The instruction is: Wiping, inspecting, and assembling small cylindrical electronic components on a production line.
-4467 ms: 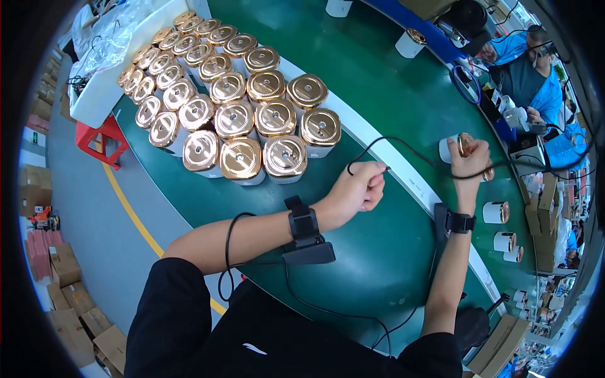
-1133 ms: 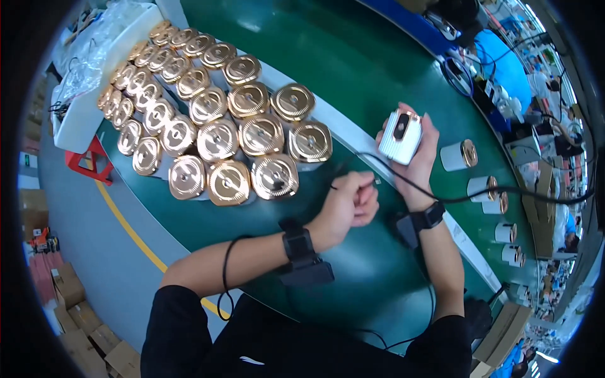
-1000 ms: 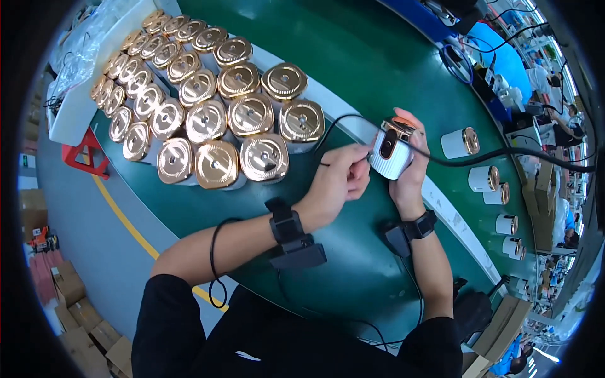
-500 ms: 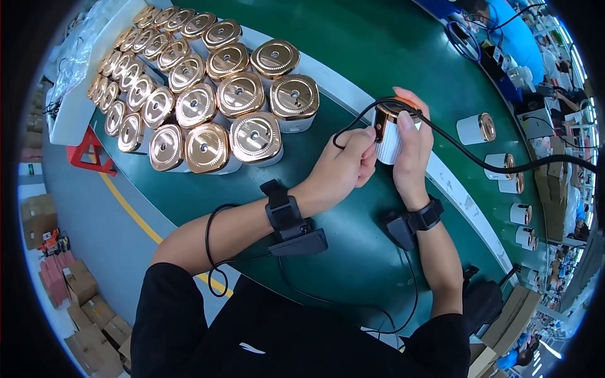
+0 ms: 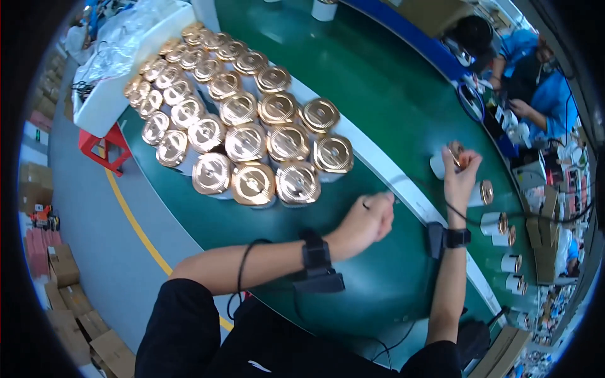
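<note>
Out to the right, past the pale rail, my right hand has its thumb and fingers closed around the gold end of a white canister, which lies on its side on the green surface. My left hand is a loose fist, slightly blurred, above the green table. A small black piece, apparently part of the black cable, shows at its knuckles. That cable runs in from the right, past my right wrist, and blurs toward my left hand. Left of my fist stand rows of gold-topped white canisters.
A pale rail divides the green surface. Several canisters lie in a line beyond it at right. A white foam box with clear plastic stands far left, above a red stool. Co-workers in blue sit across the line.
My right hand has carried the canister away from my left hand, over the rail to the right. My left hand has dropped slightly lower. The whole view has shifted.
</note>
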The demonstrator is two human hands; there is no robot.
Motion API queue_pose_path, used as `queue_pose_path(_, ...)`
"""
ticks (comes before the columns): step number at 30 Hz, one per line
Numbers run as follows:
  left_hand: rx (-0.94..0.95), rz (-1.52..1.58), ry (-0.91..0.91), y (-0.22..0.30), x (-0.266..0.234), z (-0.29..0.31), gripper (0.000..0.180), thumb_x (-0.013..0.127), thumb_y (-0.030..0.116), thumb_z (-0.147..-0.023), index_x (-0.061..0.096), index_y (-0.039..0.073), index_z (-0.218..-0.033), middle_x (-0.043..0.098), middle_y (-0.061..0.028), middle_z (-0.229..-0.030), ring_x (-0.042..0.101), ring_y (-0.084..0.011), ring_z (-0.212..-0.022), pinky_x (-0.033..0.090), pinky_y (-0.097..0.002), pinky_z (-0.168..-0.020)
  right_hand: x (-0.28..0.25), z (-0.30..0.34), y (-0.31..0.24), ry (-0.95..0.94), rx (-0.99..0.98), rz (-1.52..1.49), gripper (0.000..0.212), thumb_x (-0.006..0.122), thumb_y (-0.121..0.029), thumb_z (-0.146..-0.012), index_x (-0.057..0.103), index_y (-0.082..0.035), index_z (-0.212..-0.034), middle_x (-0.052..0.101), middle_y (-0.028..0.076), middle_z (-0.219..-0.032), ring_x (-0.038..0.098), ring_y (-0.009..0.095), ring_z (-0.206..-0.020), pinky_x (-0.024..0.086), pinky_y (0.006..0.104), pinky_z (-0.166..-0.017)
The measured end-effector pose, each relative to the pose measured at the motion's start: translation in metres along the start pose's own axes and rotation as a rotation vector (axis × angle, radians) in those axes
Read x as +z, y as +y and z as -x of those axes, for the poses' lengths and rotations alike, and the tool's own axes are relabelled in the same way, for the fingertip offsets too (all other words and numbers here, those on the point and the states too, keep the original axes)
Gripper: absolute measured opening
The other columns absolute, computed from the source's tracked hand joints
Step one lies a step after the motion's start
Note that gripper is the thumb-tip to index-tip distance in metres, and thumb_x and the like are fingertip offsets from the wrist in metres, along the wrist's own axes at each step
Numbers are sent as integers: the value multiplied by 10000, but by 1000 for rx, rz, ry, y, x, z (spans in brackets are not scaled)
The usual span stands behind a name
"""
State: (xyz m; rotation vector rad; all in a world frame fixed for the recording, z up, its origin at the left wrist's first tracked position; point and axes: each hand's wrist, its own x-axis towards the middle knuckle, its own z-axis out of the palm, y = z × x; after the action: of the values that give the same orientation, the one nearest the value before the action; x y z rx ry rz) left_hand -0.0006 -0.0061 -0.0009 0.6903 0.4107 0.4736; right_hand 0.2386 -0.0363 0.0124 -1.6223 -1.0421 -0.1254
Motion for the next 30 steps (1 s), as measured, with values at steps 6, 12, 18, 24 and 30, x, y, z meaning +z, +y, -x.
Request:
queue_pose_path(6, -53, 163, -4, 7, -21, 8, 363, 357, 257, -996, 312, 119, -662, 282, 21, -542, 261, -76, -470, 199, -254, -439, 59, -43, -67, -77, -435, 612, 381, 730, -241, -842, 485, 9, -993, 553, 113, -1027, 543, 204, -958, 431, 335, -902)
queue_pose_path(12, 114, 172, 69, 7, -11, 13, 287, 359, 184, -976, 329, 106, -701, 290, 32, -563, 270, -66, -500, 213, -239, -462, 300, -142, -58, -448, 302, -196, 819, 794, -403, -737, 404, 45, -1301, 462, 213, -1319, 478, 252, -1208, 380, 336, -1008)
queue_pose_path(18, 68, 199, 46, 1, -4, 6, 225, 361, 138, -970, 391, 86, -753, 315, 31, -608, 289, -72, -525, 247, -229, -479, 399, -211, 15, -185, 37, -242, 708, 757, -406, -763, 474, 3, -1266, 538, 167, -1229, 544, 267, -1119, 411, 378, -985)
queue_pose_path(24, 423, -185, 78, -4, -15, 14, 130, 413, 42, -897, 420, 49, -767, 357, 12, -629, 325, -79, -546, 290, -242, -502, 252, -111, -62, -498, 668, -1217, 448, 514, -422, -927, 541, -55, -1182, 617, 102, -1018, 612, 257, -946, 513, 405, -797)
queue_pose_path(30, 483, -290, 117, 20, -13, 6, 158, 397, 62, -887, 439, 21, -740, 397, -18, -637, 349, -87, -539, 286, -253, -481, 90, 8, -59, -501, 710, -1126, 523, 411, -473, -954, 519, -30, -1210, 609, 122, -1003, 610, 234, -872, 509, 350, -770)
